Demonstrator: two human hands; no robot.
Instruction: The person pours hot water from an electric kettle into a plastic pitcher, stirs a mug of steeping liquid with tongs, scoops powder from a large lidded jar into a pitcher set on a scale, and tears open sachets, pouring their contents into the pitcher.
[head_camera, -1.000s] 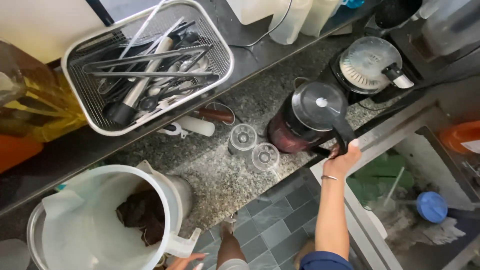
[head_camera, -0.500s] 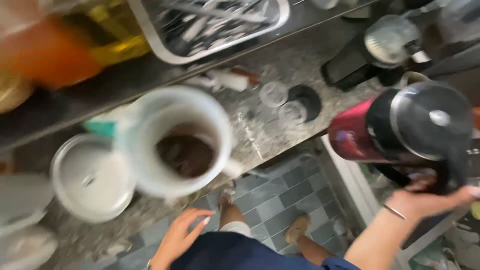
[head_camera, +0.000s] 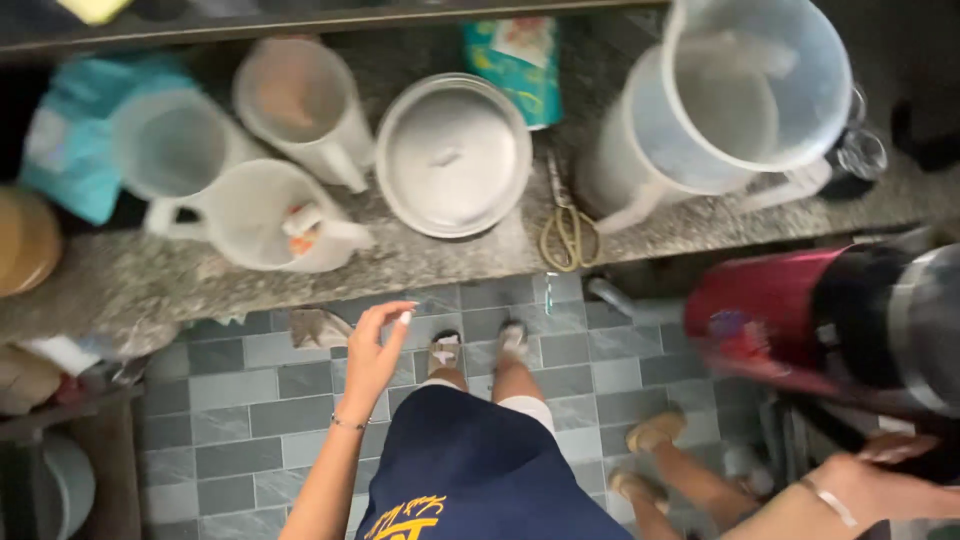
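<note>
While the right hand (head_camera: 880, 480) clutches the handle of a red and black flask (head_camera: 830, 330) at four o'clock, its fingers wrapped closed around the grip, the flask hangs tilted and blurred in the air, off the counter (head_camera: 130, 290) and below its front edge. The left hand (head_camera: 378, 350) floats free at seven o'clock above the grey tiled floor (head_camera: 260, 400), fingers loosely spread and holding nothing, just short of the counter edge. Up on the counter, a round metal lid (head_camera: 452, 155) sits at twelve o'clock, yellow-handled scissors (head_camera: 565, 225) just to its right, a big clear pitcher (head_camera: 740, 95) at one o'clock, and three white plastic jugs (head_camera: 255, 215) clustered at ten o'clock.
</note>
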